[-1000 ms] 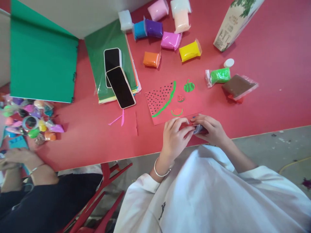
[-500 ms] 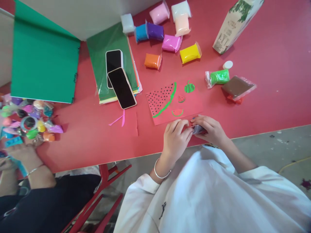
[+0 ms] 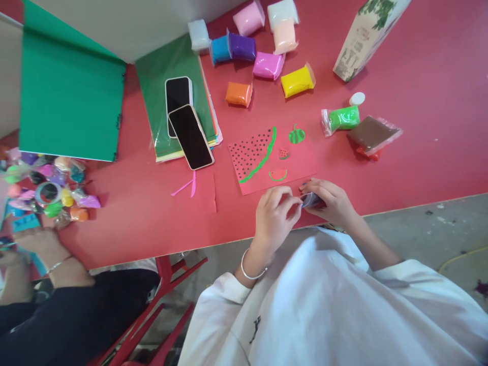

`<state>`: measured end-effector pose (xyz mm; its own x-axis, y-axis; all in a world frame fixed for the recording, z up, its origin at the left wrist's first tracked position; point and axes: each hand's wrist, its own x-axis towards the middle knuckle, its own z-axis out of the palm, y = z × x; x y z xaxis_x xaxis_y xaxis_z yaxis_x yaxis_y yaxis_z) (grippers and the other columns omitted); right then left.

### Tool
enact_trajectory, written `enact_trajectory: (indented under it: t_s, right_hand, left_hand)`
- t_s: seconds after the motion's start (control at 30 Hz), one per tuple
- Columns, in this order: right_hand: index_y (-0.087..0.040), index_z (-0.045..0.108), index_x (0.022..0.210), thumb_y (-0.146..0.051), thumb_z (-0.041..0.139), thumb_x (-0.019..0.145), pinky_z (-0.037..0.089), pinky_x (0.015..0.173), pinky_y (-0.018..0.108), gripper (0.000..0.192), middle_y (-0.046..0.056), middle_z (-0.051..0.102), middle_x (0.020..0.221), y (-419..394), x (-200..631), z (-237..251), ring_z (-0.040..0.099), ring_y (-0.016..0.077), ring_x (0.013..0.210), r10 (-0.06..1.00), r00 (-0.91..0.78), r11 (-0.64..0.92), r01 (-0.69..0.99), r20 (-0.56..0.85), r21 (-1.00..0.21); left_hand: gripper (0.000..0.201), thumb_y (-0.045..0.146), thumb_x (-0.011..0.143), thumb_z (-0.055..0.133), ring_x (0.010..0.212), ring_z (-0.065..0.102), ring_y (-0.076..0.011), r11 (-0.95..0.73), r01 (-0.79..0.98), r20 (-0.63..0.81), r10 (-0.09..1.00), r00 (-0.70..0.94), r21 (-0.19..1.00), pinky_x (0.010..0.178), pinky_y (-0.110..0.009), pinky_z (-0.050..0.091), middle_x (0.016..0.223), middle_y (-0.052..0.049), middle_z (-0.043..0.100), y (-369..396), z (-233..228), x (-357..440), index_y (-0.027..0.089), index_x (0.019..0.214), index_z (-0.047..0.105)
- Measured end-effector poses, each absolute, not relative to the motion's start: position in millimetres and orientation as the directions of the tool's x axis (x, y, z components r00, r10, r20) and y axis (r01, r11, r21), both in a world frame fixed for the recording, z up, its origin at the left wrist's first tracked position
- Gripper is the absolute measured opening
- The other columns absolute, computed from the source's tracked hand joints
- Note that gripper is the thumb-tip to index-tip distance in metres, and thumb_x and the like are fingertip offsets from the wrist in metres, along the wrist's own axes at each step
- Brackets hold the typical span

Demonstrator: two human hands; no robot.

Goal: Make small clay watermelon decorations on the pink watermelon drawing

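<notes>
Two phones (image 3: 185,119) sit on a paper stack upper left, clay packs (image 3: 263,46) scattered up top, carton (image 3: 362,35) upper right.

Red table (image 3: 419,168); mid-frame red card (image 3: 267,165) with black-dotted, green-rimmed watermelon slice; upper-left green folder (image 3: 68,96); yellow clay pack (image 3: 298,80) at top.

Small packet (image 3: 310,200) mostly hidden between hands; carton (image 3: 362,35) top cut off by edge.
</notes>
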<state>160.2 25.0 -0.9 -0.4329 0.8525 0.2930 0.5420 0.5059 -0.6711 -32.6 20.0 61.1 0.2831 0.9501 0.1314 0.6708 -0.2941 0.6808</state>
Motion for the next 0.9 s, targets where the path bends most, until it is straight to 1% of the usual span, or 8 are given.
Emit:
enact_trajectory:
  t_s: [0.1, 0.2, 0.27, 0.47, 0.6, 0.7, 0.8, 0.9]
  right_hand:
    - [-0.020, 0.056, 0.112, -0.025, 0.066, 0.081, 0.054, 0.090, 0.040, 0.032, 0.009, 0.069, 0.102, 25, 161, 0, 0.064, 0.0256, 0.103, 0.858, -0.427, 0.494, 0.540, 0.285, -0.681]
    - [-0.020, 0.056, 0.112, -0.024, 0.065, 0.081, 0.054, 0.091, 0.041, 0.032, 0.009, 0.069, 0.102, 25, 161, 0, 0.064, 0.0256, 0.104, 0.863, -0.426, 0.482, 0.531, 0.272, -0.697]
    - [-0.021, 0.056, 0.113, -0.023, 0.065, 0.081, 0.053, 0.092, 0.041, 0.033, 0.009, 0.069, 0.102, 25, 162, -1, 0.063, 0.0256, 0.105, 0.865, -0.427, 0.474, 0.528, 0.263, -0.705]
    - [-0.021, 0.056, 0.111, -0.021, 0.065, 0.080, 0.053, 0.089, 0.040, 0.031, 0.008, 0.069, 0.100, 25, 162, -1, 0.064, 0.0247, 0.102, 0.872, -0.412, 0.466, 0.531, 0.265, -0.708]
    - [-0.021, 0.056, 0.110, -0.021, 0.065, 0.080, 0.053, 0.088, 0.039, 0.031, 0.008, 0.068, 0.099, 25, 160, 0, 0.063, 0.0247, 0.100, 0.870, -0.411, 0.475, 0.545, 0.274, -0.691]
    - [-0.021, 0.056, 0.110, -0.023, 0.065, 0.082, 0.052, 0.080, 0.037, 0.030, 0.008, 0.067, 0.097, 23, 157, 1, 0.063, 0.0236, 0.092, 0.855, -0.428, 0.509, 0.578, 0.293, -0.638]
    - [-0.020, 0.055, 0.108, -0.025, 0.064, 0.083, 0.049, 0.068, 0.033, 0.027, 0.007, 0.066, 0.089, 22, 152, 2, 0.061, 0.0200, 0.076, 0.847, -0.427, 0.525, 0.583, 0.316, -0.620]
    - [-0.020, 0.055, 0.106, -0.026, 0.064, 0.083, 0.046, 0.063, 0.031, 0.025, 0.006, 0.064, 0.083, 21, 147, 2, 0.057, 0.0186, 0.070, 0.844, -0.426, 0.531, 0.575, 0.326, -0.623]
  left_hand:
    - [0.007, 0.021, 0.082, 0.066, 0.086, 0.057, -0.0130, -0.044, 0.369, -0.009, 0.990, 0.140, 0.928, 0.079, -0.026, 0.048, 0.090, -0.002, 0.055, 21, 54, -39, 0.022, 0.087, 0.071]
    - [0.008, 0.026, 0.080, 0.069, 0.084, 0.056, -0.0117, 0.088, 0.147, -0.090, 0.996, 0.009, 0.985, 0.076, -0.024, 0.048, 0.090, -0.002, 0.052, 20, 46, -45, 0.023, 0.087, 0.073]
    - [0.009, 0.026, 0.081, 0.069, 0.083, 0.055, -0.0112, 0.110, 0.103, -0.106, 0.994, -0.038, 0.989, 0.076, -0.023, 0.048, 0.090, -0.002, 0.052, 18, 43, -48, 0.024, 0.088, 0.073]
    - [0.015, 0.027, 0.085, 0.064, 0.087, 0.054, -0.0128, 0.041, 0.302, -0.026, 0.998, -0.053, 0.952, 0.082, -0.027, 0.047, 0.091, -0.003, 0.052, 11, 40, -51, 0.025, 0.096, 0.074]
    - [0.018, 0.025, 0.086, 0.061, 0.090, 0.055, -0.0139, 0.042, 0.284, -0.029, 0.998, -0.048, 0.958, 0.083, -0.028, 0.048, 0.092, -0.003, 0.052, 4, 39, -54, 0.024, 0.099, 0.073]
    - [0.020, 0.021, 0.087, 0.057, 0.090, 0.056, -0.0143, -0.009, 0.310, 0.003, 1.000, 0.020, 0.951, 0.083, -0.030, 0.049, 0.095, -0.003, 0.052, 0, 44, -54, 0.025, 0.101, 0.071]
    - [0.026, 0.014, 0.085, 0.054, 0.093, 0.056, -0.0147, -0.137, 0.470, 0.097, 0.989, 0.108, 0.872, 0.086, -0.031, 0.048, 0.098, -0.004, 0.054, -2, 51, -50, 0.025, 0.101, 0.071]
    - [0.032, 0.009, 0.081, 0.054, 0.097, 0.055, -0.0160, -0.250, 0.609, 0.188, 0.968, 0.166, 0.752, 0.090, -0.033, 0.047, 0.099, -0.004, 0.056, -2, 53, -45, 0.024, 0.104, 0.069]
